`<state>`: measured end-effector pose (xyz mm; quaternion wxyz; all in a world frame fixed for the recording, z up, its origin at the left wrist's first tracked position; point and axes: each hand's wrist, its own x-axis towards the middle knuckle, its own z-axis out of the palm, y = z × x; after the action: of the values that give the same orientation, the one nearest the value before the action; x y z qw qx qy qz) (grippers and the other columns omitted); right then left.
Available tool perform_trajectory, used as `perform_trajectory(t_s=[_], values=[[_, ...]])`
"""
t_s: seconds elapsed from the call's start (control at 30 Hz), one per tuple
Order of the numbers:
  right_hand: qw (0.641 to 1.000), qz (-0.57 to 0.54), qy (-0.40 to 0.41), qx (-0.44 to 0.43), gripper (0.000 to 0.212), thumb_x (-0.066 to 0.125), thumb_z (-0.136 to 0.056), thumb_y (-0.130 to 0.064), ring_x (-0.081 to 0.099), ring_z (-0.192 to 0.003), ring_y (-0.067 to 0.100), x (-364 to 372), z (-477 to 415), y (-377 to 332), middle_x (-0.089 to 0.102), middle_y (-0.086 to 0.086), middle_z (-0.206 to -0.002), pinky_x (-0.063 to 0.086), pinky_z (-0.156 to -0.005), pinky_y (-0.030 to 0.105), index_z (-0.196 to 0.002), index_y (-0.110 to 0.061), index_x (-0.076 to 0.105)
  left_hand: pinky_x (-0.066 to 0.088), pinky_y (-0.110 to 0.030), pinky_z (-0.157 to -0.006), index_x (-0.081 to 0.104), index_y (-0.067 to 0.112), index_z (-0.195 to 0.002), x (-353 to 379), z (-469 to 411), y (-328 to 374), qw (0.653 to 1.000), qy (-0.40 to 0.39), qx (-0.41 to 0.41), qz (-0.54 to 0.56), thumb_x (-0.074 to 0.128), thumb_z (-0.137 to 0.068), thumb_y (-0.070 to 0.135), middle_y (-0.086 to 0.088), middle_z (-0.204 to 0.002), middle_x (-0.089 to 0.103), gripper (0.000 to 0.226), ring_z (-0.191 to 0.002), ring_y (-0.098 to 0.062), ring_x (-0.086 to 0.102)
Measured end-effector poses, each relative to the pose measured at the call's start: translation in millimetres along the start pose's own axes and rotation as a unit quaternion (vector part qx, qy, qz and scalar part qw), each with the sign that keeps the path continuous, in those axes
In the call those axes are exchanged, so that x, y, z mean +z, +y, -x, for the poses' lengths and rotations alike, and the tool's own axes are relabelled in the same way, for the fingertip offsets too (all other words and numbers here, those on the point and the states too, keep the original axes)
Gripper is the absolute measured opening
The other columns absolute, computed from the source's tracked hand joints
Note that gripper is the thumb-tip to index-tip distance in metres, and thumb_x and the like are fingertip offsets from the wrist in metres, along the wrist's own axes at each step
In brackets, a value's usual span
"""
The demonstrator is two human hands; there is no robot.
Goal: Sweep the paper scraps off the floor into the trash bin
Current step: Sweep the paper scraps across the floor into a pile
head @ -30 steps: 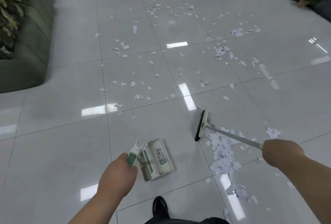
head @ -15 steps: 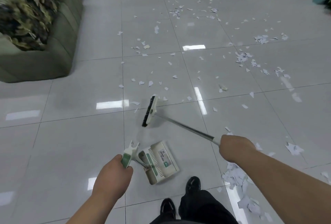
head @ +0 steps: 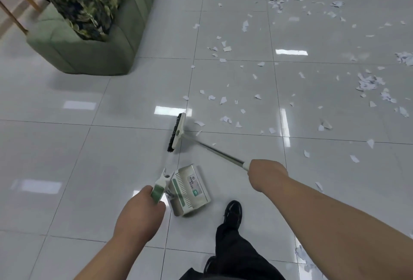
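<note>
Down at the bottom edge, a dark trouser leg point(head: 237, 255) and a black shoe point(head: 233, 211) are planted on the glossy grey floor point(head: 67, 168). Just to the left of the shoe comes the left hand point(head: 143, 210), fingers wrapped tight round the green grip of the dustpan point(head: 192, 190). The pan sits low and tilted just ahead of the shoe; whether it touches the tile, I can't tell.

Over on the other side, the right hand point(head: 266, 174) is closed in a fist round the white end of the broom point(head: 176, 133) pole, knuckles up. That metal pole runs away up and to the left, and the broom head lies just beyond the dustpan, apart from it, black bristles facing left. On the floor or a hair above it? Can't say.

Now the paper scraps point(head: 223, 100): the nearest few lie just right of the broom head, none in the pan that I can see. More are bunched low at the right edge by the right forearm. Beyond the broom they scatter across the tiles, thicker toward the right and far side, with small clusters out there.

Far left, a green sofa point(head: 89, 56) stands on the floor with a leaf-patterned cushion point(head: 85, 0) on it, well apart from the scraps.
</note>
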<state>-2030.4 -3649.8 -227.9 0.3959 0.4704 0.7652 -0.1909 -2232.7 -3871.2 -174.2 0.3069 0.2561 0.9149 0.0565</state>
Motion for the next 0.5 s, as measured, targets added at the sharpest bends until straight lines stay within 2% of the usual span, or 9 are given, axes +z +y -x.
perform_trajectory(t_s=[0.1,0.13,0.23,0.3,0.37,0.43,0.5], values=[[1.000,-0.003,-0.027,-0.009,0.035,0.051,-0.091,-0.009,0.052,-0.069,0.015,-22,-41,14,0.048,-0.008,-0.081,0.040,-0.056,0.025,-0.117,-0.033,0.051,0.043,-0.032,-0.058,0.052,0.018,-0.084,0,-25,27,1.000,0.001,-0.016,-0.007,0.051,-0.089,0.018,-0.002,-0.076,0.063,0.006,-0.070,-0.022,0.059],[0.999,-0.002,-0.032,-0.009,0.040,0.051,-0.089,-0.008,0.053,-0.072,0.016,-30,-53,21,0.048,-0.008,-0.082,0.040,-0.056,0.025,-0.119,-0.034,0.051,0.044,-0.033,-0.059,0.052,0.017,-0.084,1,-35,38,1.000,0.002,-0.019,-0.010,0.052,-0.089,0.018,-0.003,-0.076,0.064,0.005,-0.070,-0.023,0.060],[0.999,0.002,-0.042,0.004,0.053,0.053,-0.086,-0.005,0.057,-0.085,0.022,-48,-84,47,0.048,-0.008,-0.085,0.047,-0.068,0.029,-0.129,-0.035,0.048,0.043,-0.033,-0.059,0.052,0.016,-0.084,4,-61,71,1.000,-0.002,-0.023,-0.017,0.052,-0.090,0.018,-0.003,-0.076,0.064,0.006,-0.070,-0.024,0.060],[0.998,-0.004,-0.061,0.024,0.054,0.053,-0.083,-0.003,0.058,-0.084,0.022,-54,-100,73,0.051,-0.008,-0.091,0.047,-0.068,0.030,-0.127,-0.034,0.048,0.045,-0.033,-0.060,0.053,0.017,-0.084,6,-74,95,1.000,-0.012,-0.019,-0.022,0.051,-0.089,0.018,-0.003,-0.076,0.064,0.006,-0.071,-0.025,0.061],[0.994,-0.041,-0.068,0.072,0.038,0.051,-0.085,-0.007,0.061,-0.088,0.022,-52,-114,104,0.056,-0.006,-0.097,0.049,-0.075,0.031,-0.114,-0.031,0.053,0.047,-0.034,-0.062,0.055,0.018,-0.087,6,-86,119,0.999,-0.022,-0.008,-0.032,0.050,-0.089,0.018,-0.003,-0.077,0.065,0.005,-0.073,-0.025,0.062],[0.988,-0.070,-0.056,0.130,0.016,0.050,-0.089,-0.011,0.063,-0.088,0.022,-51,-114,141,0.060,-0.006,-0.091,0.049,-0.082,0.031,-0.086,-0.027,0.052,0.047,-0.034,-0.062,0.054,0.018,-0.087,6,-95,143,0.998,-0.030,0.010,-0.050,0.050,-0.089,0.018,-0.003,-0.078,0.065,0.004,-0.072,-0.024,0.062],[0.985,-0.079,-0.034,0.153,0.025,0.048,-0.090,-0.010,0.059,-0.083,0.020,-50,-102,174,0.055,-0.008,-0.082,0.047,-0.078,0.028,-0.073,-0.027,0.040,0.046,-0.034,-0.061,0.054,0.017,-0.087,5,-100,168,0.997,-0.035,0.032,-0.062,0.051,-0.089,0.017,-0.003,-0.077,0.064,0.004,-0.071,-0.024,0.061]])
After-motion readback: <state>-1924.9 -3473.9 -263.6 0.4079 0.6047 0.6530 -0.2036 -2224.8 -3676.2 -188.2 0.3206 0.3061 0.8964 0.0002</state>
